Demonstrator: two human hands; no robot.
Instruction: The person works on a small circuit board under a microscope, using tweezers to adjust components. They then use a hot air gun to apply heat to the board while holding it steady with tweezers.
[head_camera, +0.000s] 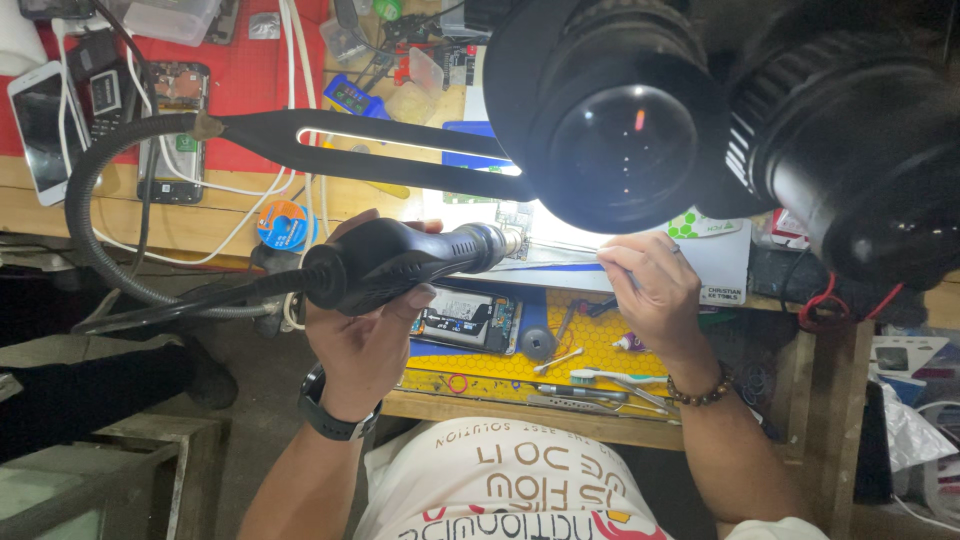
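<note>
My left hand (365, 335), with a dark watch on its wrist, grips the black handle of a hot-air gun (400, 260). The gun's metal nozzle points right at a small circuit board (515, 218) lying under bright light. My right hand (655, 290), wearing a bead bracelet, pinches a thin metal tool, likely tweezers (612, 263), with its tip at the lit work area just right of the nozzle. The two black microscope eyepieces (620, 120) loom close above and hide part of the board.
An opened phone (468, 320), a toothbrush (610, 377) and small tools lie on the yellow mat (590, 345). A black gooseneck lamp arm (380, 150) crosses the bench. Phones (45, 120) lie on a red mat at the back left, beside a blue solder spool (285, 222).
</note>
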